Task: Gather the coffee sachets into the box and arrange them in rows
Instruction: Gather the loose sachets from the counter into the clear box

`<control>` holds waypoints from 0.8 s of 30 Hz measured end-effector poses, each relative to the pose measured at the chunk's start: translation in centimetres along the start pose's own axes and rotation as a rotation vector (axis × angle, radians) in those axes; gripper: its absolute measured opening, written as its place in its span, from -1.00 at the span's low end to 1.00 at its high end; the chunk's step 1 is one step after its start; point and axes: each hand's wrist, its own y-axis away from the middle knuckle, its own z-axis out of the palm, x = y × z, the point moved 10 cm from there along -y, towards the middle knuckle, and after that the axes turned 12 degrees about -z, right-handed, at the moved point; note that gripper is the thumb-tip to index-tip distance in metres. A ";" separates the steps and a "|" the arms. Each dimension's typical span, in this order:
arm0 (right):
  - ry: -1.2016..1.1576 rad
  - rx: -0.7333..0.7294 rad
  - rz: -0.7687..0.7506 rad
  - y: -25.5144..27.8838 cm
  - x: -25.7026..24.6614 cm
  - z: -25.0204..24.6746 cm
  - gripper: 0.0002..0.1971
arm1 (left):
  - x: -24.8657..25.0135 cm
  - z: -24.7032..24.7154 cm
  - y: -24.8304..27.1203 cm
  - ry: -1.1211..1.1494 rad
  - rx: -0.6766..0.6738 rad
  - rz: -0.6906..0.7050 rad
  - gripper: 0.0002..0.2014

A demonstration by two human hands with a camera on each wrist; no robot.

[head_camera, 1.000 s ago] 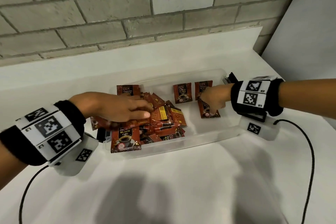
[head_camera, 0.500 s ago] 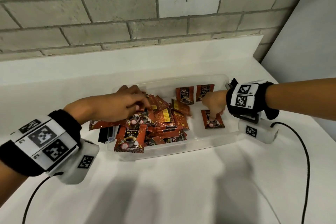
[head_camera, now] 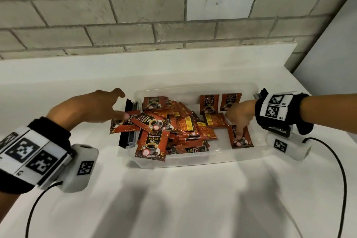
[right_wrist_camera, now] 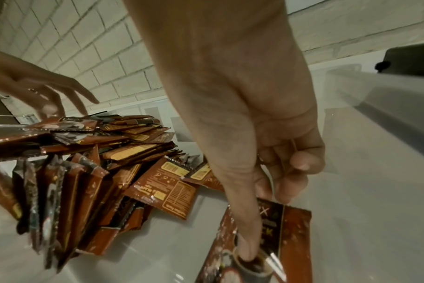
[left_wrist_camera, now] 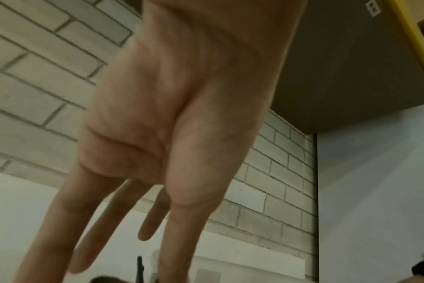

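A clear plastic box (head_camera: 193, 160) on the white counter holds a loose pile of red-brown coffee sachets (head_camera: 185, 125) in its left and middle. Two sachets (head_camera: 209, 103) lie side by side at the back right. My right hand (head_camera: 238, 121) presses its straight index finger on a single sachet (head_camera: 246, 141) lying flat at the front right; in the right wrist view this sachet (right_wrist_camera: 295, 239) lies apart from the pile (right_wrist_camera: 97, 162). My left hand (head_camera: 116, 105) hovers with spread fingers over the box's left rim and holds nothing, its fingers (left_wrist_camera: 90, 220) straight.
One sachet (head_camera: 123, 124) overhangs the left rim above a black latch (head_camera: 128, 135), and another (head_camera: 151, 146) leans over the front wall. A brick wall (head_camera: 173, 15) stands close behind the counter, with a grey panel to the right. Cables trail from both wrists across the counter.
My left hand has lifted off the pile and moved left to the box's rim, its fingers spreading. My right index finger has slid the single sachet toward the front right of the box.
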 end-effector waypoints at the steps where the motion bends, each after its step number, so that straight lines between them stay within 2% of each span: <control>1: 0.001 -0.010 -0.014 -0.2 0.0 0.1 -0.59 | -0.1 0.4 0.0 0.054 -0.028 0.001 -0.36; 6: -0.107 0.036 -0.077 -0.6 0.0 -0.5 -0.58 | -0.3 0.0 0.0 0.168 0.020 -0.007 -0.35; 10: -0.270 0.033 -0.105 -0.1 0.8 -0.9 -0.62 | 0.0 -1.5 0.5 0.121 0.036 0.031 -0.67; 13: -0.405 0.159 -0.164 0.7 1.2 -2.8 -0.52 | 0.1 -3.0 0.9 0.097 0.042 0.080 -0.82; 15: -0.404 0.220 -0.181 0.8 1.0 -3.6 -0.59 | 0.9 -3.2 1.3 0.137 -0.022 0.146 -0.85; 17: -0.301 0.242 -0.158 0.4 0.7 -3.9 -0.82 | 2.8 -2.1 2.0 0.135 -0.122 0.236 -0.85; 19: -0.216 0.251 -0.121 -0.1 0.3 -3.8 -0.82 | 4.9 -0.6 2.3 0.076 -0.168 0.303 -0.85; 20: -0.202 0.268 -0.114 -0.1 -0.1 -3.8 -0.71 | 5.8 0.0 2.3 0.055 -0.170 0.328 -0.80; 22: -0.158 0.278 -0.081 -0.2 -0.4 -3.6 -0.42 | 7.2 1.1 2.3 0.067 -0.209 0.367 -0.46; 24: -0.124 0.271 -0.071 -0.3 -0.9 -3.4 -0.36 | 7.8 2.3 2.5 0.088 -0.283 0.393 -0.11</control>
